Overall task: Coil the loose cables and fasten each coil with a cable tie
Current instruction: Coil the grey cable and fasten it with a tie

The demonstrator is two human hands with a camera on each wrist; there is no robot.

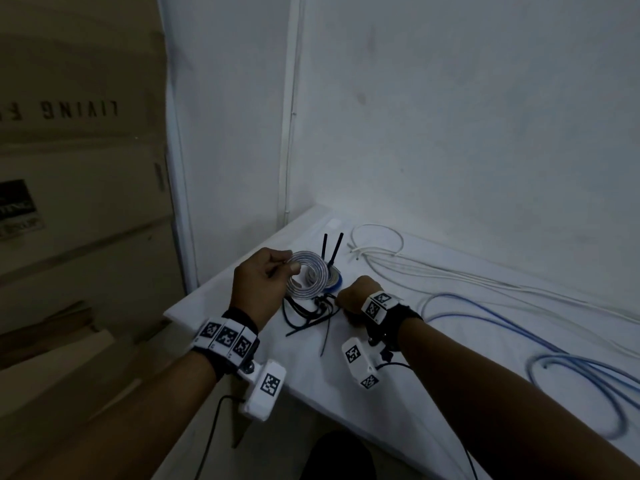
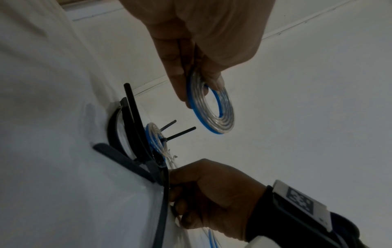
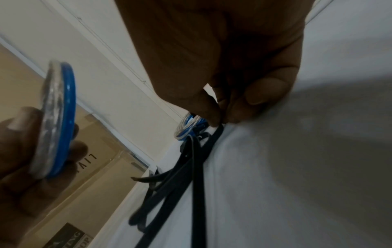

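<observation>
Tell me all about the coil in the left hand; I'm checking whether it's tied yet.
The held coil is a flat spiral of clear, silvery cable with a blue edge, wound in several turns around an open centre. The left hand pinches its rim, holding it above the white table. No cable tie shows around it.

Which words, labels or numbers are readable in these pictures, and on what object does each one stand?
"LIVING", upside down, with a cut-off letter after it: printed on the cardboard box.
"...TING": end of a word on the box's dark label; the lines under it are too blurred to read.
Wristband markers: square codes only, no words.
</observation>
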